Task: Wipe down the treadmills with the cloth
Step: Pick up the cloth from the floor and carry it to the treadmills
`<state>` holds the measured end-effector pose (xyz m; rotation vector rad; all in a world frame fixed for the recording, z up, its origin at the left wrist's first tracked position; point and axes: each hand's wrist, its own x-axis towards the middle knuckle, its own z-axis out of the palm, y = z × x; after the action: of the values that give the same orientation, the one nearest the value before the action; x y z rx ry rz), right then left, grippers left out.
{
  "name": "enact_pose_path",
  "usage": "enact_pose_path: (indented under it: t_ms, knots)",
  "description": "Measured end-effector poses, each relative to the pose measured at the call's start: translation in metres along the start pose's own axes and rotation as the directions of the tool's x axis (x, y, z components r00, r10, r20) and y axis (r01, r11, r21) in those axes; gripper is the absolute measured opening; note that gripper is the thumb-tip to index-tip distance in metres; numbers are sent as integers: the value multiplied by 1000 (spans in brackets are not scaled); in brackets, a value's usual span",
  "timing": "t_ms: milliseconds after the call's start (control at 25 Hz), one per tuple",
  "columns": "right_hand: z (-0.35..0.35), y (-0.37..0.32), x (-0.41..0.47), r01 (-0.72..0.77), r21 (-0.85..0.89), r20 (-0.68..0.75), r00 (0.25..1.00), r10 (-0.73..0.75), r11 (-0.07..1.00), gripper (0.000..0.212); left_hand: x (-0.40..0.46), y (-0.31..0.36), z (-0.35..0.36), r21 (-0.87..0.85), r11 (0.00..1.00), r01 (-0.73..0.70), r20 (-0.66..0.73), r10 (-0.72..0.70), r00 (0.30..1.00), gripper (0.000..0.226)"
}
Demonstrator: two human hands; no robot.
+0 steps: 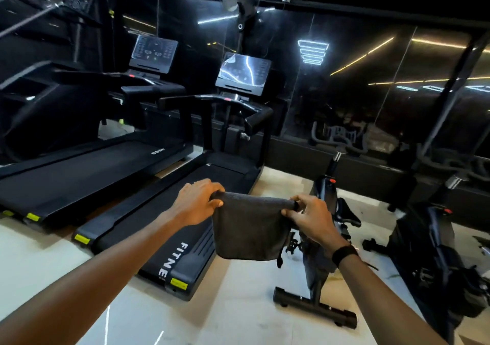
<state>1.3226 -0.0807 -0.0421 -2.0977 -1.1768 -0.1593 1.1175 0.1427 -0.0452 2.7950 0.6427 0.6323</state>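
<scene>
Both arms reach forward, left hand [197, 201] and right hand [310, 218] pinching cloth [249, 230].

The near treadmill [169, 228] lies just left of the hands, its deck open from above. An exercise bike [320, 238] stands just right, blocking that side. Pale floor [238, 318] lies bare between them. The console [242, 74] and side handrail [258, 121] rise ahead at the treadmill's front.

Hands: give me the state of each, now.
Left hand: grips the cloth's top left corner.
Right hand: pinches its top right corner.
</scene>
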Motion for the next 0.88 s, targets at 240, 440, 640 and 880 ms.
enact_pose_path:
  t_ms: [240,440,640,880]
  knots:
    - [25,49,95,-4,-68,-11,1000,3,998,12,119,-30,33,-32,999,-27,-47,26,999,29]
    - [47,113,162,-30,-100,63,997,36,995,12,195,-47,93,-42,998,-37,9,37,999,29]
    - [58,172,287,1,-112,11,1000,0,994,15,328,-66,125,-3,998,-59,-63,58,996,29]
    - [43,231,457,7,-17,-116,993,-9,1000,18,504,-63,127,39,996,-85,-205,92,974,28]
